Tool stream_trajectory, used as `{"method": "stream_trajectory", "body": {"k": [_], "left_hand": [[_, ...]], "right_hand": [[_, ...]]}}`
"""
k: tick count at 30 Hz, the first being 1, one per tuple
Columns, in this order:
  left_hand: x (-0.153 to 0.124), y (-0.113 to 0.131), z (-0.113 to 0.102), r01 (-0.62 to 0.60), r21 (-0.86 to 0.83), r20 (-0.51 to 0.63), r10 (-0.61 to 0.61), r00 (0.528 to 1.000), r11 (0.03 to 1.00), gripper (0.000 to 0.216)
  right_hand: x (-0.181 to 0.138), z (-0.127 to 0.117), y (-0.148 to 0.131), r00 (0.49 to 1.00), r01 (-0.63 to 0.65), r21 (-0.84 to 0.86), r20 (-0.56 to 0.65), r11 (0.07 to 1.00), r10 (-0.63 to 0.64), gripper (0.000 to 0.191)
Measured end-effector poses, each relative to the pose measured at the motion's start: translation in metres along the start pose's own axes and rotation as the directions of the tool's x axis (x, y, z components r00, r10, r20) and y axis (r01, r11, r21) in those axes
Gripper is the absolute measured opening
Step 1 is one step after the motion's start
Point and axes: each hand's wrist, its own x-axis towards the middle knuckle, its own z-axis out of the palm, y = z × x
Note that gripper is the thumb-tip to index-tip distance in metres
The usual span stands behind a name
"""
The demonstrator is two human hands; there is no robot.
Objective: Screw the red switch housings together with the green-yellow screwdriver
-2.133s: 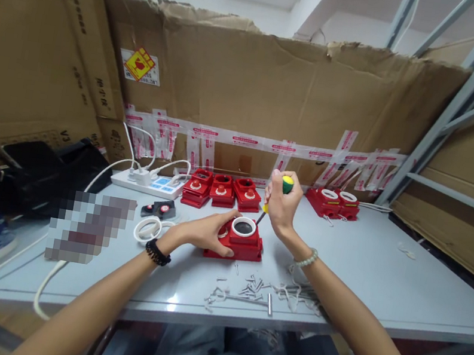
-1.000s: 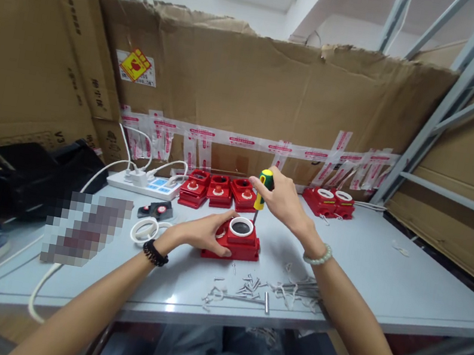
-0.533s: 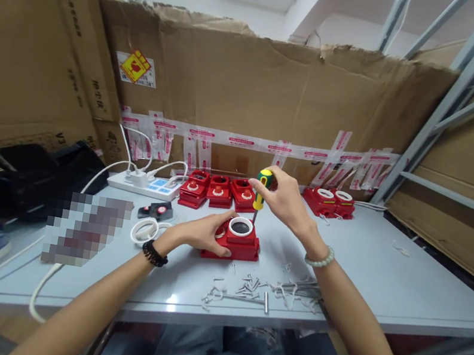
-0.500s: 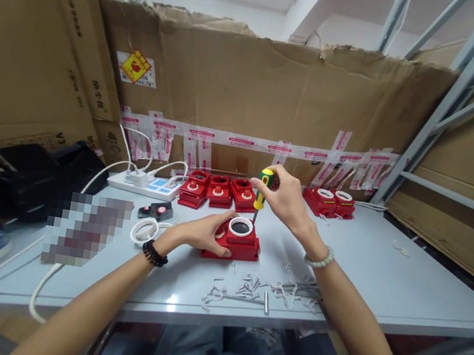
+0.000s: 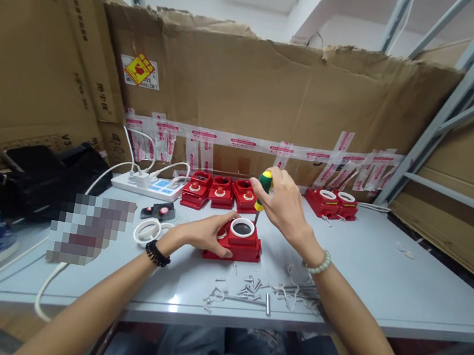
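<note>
On the bench (image 5: 363, 265), the left hand (image 5: 207, 232) clamps the white-ringed red housing (image 5: 246, 252). The right hand (image 5: 284, 200) grips a screwdriver (image 5: 264, 187), rotated since moments ago, suggesting driving continues. Loose screws (image 5: 251, 289) lie this side of both hands.

Workshop | workbench (image 5: 363, 265) | screwdriver (image 5: 266, 180) | loose screws (image 5: 250, 289) | cardboard partition (image 5: 243, 87) | metal rack (image 5: 429, 134)

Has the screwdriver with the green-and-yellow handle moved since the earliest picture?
Yes, left: the screwdriver now stands almost upright, its handle nearer the white rectangular power strip.
</note>
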Motion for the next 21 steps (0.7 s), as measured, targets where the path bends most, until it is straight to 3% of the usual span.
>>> {"method": "stream_trajectory", "body": {"k": [3, 10, 12, 17, 21], "left_hand": [[0.0, 0.0, 0.0, 0.007, 0.003, 0.0, -0.007, 1.0, 1.0, 0.069], [0.0, -0.003, 0.0, -0.007, 0.03, -0.004, 0.007, 1.0, 1.0, 0.07], [0.001, -0.004, 0.0, -0.011, 0.036, -0.007, 0.011, 1.0, 0.999, 0.072], [0.001, -0.005, 0.001, -0.012, 0.021, -0.004, 0.012, 1.0, 1.0, 0.07], [0.0, -0.003, 0.0, -0.026, 0.018, -0.006, 0.026, 1.0, 0.999, 0.07]], "right_hand": [[0.001, 0.004, 0.002, 1.0, 0.008, -0.011, -0.022, 1.0, -0.008, 0.032], [0.002, -0.013, 0.006, 0.991, 0.0, 0.313, 0.129, 0.95, -0.043, 0.04], [-0.001, -0.01, 0.0, 0.992, 0.03, 0.289, 0.109, 0.957, -0.063, 0.038], [-0.003, 0.005, -0.005, 0.997, 0.055, 0.03, -0.054, 0.998, -0.054, 0.034], [0.002, 0.004, 0.005, 0.998, 0.057, 0.134, -0.021, 0.989, -0.054, 0.037]]}}
